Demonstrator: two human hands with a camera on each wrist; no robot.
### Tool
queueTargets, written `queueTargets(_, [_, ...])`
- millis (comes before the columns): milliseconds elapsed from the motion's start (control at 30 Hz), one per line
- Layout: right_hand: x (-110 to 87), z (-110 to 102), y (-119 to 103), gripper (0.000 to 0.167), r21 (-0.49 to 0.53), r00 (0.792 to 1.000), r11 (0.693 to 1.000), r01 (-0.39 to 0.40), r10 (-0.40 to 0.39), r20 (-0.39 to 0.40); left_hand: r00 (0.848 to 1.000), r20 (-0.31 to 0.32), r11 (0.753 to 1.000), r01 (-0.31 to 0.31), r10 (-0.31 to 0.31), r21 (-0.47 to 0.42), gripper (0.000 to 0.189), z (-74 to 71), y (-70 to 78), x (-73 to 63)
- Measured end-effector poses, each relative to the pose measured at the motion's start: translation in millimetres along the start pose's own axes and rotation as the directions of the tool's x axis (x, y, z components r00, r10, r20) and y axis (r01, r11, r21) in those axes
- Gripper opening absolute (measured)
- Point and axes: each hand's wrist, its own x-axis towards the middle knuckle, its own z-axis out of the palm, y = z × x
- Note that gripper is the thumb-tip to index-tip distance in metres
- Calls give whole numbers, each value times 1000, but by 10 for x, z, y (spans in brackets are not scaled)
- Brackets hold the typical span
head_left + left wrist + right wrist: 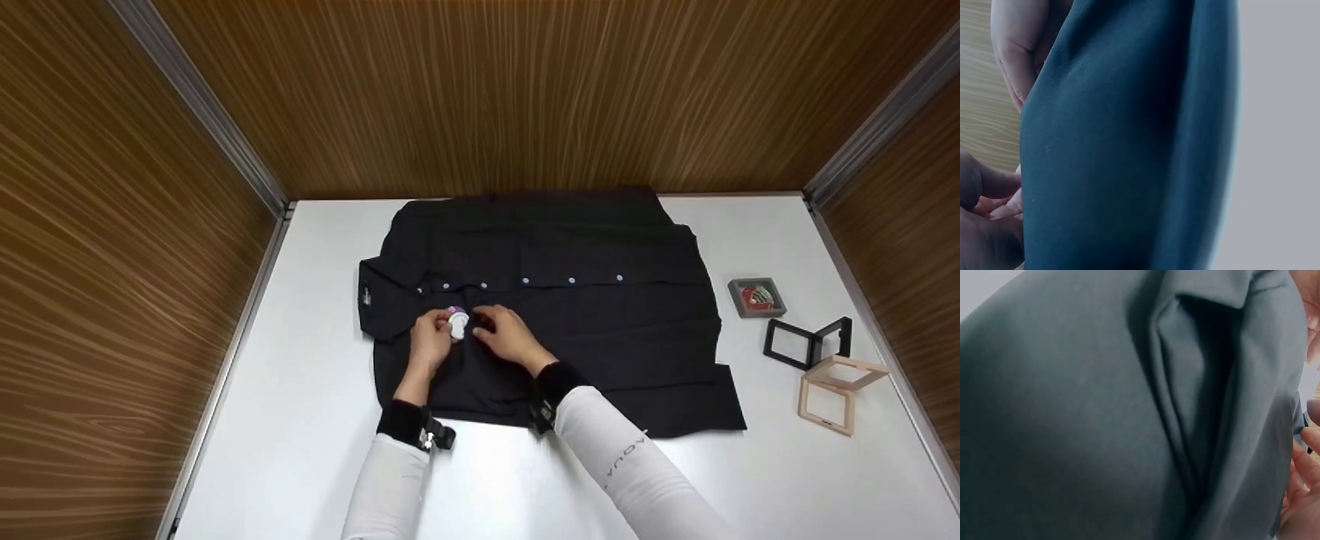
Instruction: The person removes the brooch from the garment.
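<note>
A black button-up shirt (570, 322) lies spread on the white table, its collar (379, 300) to the left and a row of pale buttons across it. Just below the collar end of that row, my left hand (429, 343) pinches a small white piece with a purple top (458, 325). My right hand (514, 337) is close to its right, thumb and fingers curled at the shirt's cloth. Raised cloth (1100, 410) fills most of the right wrist view, hiding much of both hands. In the left wrist view the shirt (1100, 146) likewise covers most of the fingers.
At the right of the table sit a grey box frame (736, 301) with a red patterned item inside, a black hinged frame (811, 351) and a light wooden hinged frame (804, 397). Wood-grain panels (480, 97) stand behind and at both sides.
</note>
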Motion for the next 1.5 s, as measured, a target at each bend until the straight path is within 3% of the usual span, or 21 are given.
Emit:
queueTargets(233, [13, 34, -8, 37, -58, 1000, 998, -18, 18, -3, 998, 21, 997, 66, -65, -49, 18, 21, -21, 7])
queueTargets(567, [28, 128, -50, 26, -39, 988, 989, -144, 141, -70, 995, -7, 995, 102, -102, 10, 20, 43, -8, 28])
queueTargets(1067, [78, 212, -104, 22, -18, 955, 965, -262, 256, -149, 996, -23, 996, 88, -88, -22, 21, 20, -16, 28])
queueTargets(1500, [101, 257, -129, 21, -36, 940, 955, -295, 283, -192, 998, -10, 998, 60, -60, -3, 19, -8, -6, 20])
